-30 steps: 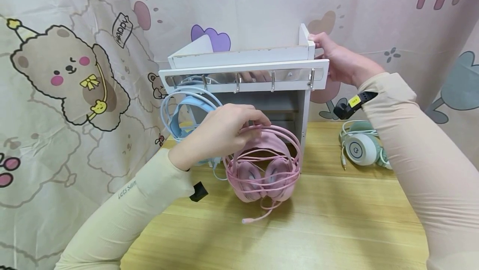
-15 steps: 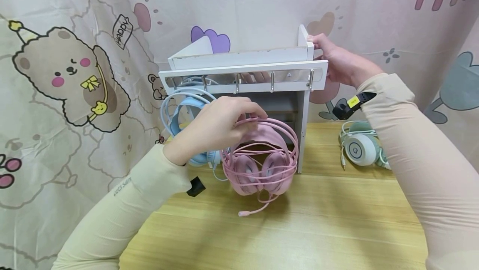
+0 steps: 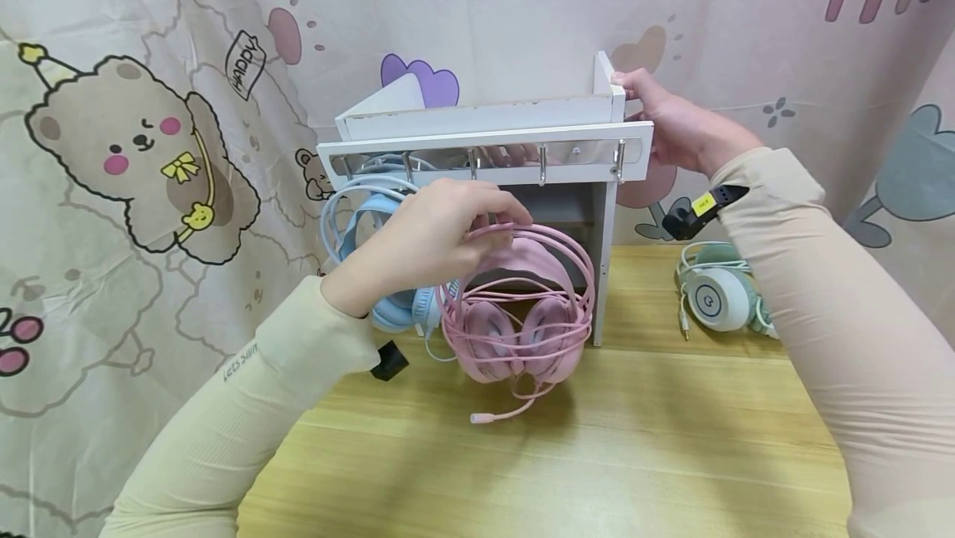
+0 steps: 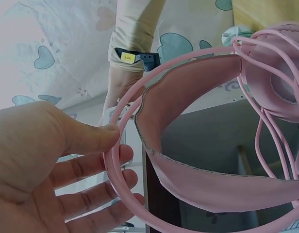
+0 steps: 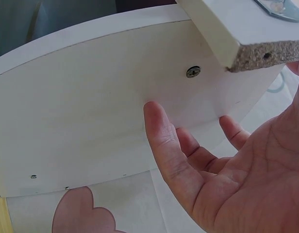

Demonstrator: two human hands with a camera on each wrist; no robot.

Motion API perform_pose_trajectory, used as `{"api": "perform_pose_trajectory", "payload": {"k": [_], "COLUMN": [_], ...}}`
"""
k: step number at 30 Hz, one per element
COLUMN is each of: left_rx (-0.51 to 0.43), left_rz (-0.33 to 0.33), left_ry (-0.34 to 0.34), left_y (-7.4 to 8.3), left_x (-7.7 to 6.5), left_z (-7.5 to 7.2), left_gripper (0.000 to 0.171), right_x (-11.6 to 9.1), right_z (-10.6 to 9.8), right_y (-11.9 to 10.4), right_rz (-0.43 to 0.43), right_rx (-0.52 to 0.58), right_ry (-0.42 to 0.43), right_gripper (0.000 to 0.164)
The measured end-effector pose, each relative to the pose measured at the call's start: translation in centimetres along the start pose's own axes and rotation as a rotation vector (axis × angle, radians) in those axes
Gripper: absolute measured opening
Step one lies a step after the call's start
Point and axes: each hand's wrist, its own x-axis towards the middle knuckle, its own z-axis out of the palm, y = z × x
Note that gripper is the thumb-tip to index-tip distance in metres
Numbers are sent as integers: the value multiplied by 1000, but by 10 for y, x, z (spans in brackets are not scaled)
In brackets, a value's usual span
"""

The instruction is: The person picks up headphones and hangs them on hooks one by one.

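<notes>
A pink headset (image 3: 515, 331) with its cable wound round it hangs from my left hand (image 3: 429, 231) in front of a white shelf unit (image 3: 477, 119). Thumb and fingers pinch the outer band of the headset's headband (image 4: 121, 180); its mic boom dangles lowest. My right hand (image 3: 682, 128) rests on the shelf's upper right side. In the right wrist view, fairly straight fingers (image 5: 161, 131) touch the outer side panel (image 5: 101, 111). Metal hooks (image 3: 543, 163) line the board across the shelf's front. Left of the pink headset, light blue headphones (image 3: 395, 314) hang at the left hooks, partly hidden by my left hand.
Green and white headphones (image 3: 719, 298) lie on the wooden table (image 3: 671, 438) to the right of the shelf, their plug beside them. A printed curtain (image 3: 149, 148) runs close along the left side and behind the shelf.
My left hand has raised the pink headset a little, slightly leftward. The right hand and the shelf have stayed nearly still.
</notes>
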Motion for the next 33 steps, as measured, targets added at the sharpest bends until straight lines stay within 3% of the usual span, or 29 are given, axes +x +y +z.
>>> {"api": "perform_pose_trajectory", "payload": {"k": [33], "left_rx": [-54], "left_rz": [40], "left_ry": [31], "left_y": [-6], "left_x": [30], "left_z": [-22], "left_gripper": [21], "right_x": [-1], "right_z": [0], "right_y": [0], "right_rz": [20], "right_rx": [-8], "right_ry": [9], "right_gripper": [61]}}
